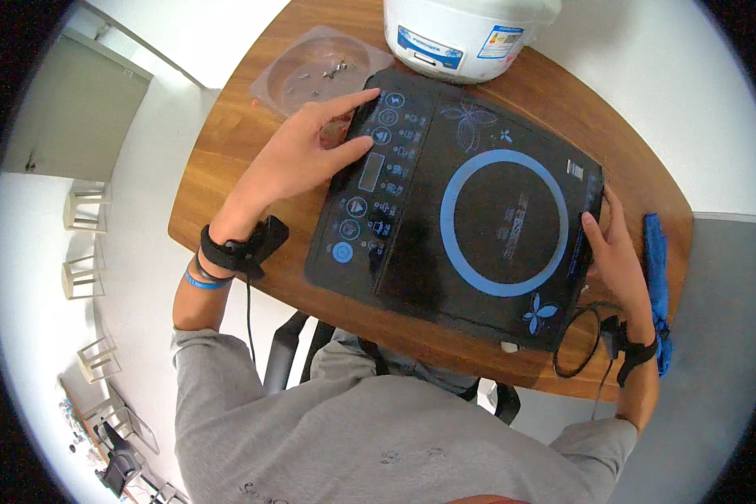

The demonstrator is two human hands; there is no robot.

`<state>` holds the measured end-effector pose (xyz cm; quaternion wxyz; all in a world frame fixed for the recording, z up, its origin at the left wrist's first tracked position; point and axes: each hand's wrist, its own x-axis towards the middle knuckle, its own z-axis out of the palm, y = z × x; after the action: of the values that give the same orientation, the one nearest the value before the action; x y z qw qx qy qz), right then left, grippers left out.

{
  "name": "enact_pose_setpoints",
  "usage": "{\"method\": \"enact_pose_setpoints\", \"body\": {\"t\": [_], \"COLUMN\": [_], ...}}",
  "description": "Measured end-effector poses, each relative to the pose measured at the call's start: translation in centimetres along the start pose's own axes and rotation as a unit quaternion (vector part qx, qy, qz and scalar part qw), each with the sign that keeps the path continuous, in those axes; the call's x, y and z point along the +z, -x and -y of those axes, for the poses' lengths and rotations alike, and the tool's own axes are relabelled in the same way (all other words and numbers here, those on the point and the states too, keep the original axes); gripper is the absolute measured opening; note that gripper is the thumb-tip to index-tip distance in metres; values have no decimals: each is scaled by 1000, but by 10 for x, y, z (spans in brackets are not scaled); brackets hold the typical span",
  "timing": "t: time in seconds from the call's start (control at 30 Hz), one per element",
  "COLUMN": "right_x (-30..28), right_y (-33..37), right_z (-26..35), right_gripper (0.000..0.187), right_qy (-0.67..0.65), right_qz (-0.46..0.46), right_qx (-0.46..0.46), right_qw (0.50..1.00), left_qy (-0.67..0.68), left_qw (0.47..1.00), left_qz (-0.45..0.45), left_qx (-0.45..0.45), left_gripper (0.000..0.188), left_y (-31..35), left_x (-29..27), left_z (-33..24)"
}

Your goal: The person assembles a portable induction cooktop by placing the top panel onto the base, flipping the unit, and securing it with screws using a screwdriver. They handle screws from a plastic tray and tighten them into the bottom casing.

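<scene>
A black induction cooktop [420,223] lies turned at a slant on the wooden table, glass face up, with a blue ring and a column of touch controls on its left side. My left hand [298,155] grips its upper left edge, thumb and forefinger on the top by the controls, the other fingers hidden. At the opposite edge, my right hand [617,244] holds the cooktop's right side, its thumb at the rim. A dark cable [561,357] loops beside my right wrist. Whether the cooktop rests flat or is slightly raised, I cannot tell.
Behind the left hand sits a clear plastic tray [269,80] with several small metal screws [336,69]. A white rice cooker [470,38] stands at the table's far edge. Along the right edge lies a long blue fabric bundle [657,277]. Stools [84,210] line the left wall.
</scene>
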<state>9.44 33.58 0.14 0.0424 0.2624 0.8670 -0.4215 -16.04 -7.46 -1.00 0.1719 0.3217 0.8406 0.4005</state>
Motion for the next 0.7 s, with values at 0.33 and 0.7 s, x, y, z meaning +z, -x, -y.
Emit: {"method": "enact_pose_setpoints", "body": {"t": [0.33, 0.7], "right_x": [-8, -39], "right_y": [-7, -7], "right_z": [-10, -47], "right_gripper": [73, 70], "right_qy": [70, 93], "right_qz": [-3, -11], "right_qx": [-18, -50], "right_qw": [997, 994], "left_qy": [185, 215], "left_qw": [982, 976], "left_qz": [-30, 31], "left_qx": [-16, 31], "left_gripper": [63, 55], "left_y": [32, 13], "left_x": [2, 43], "left_z": [-1, -11]}}
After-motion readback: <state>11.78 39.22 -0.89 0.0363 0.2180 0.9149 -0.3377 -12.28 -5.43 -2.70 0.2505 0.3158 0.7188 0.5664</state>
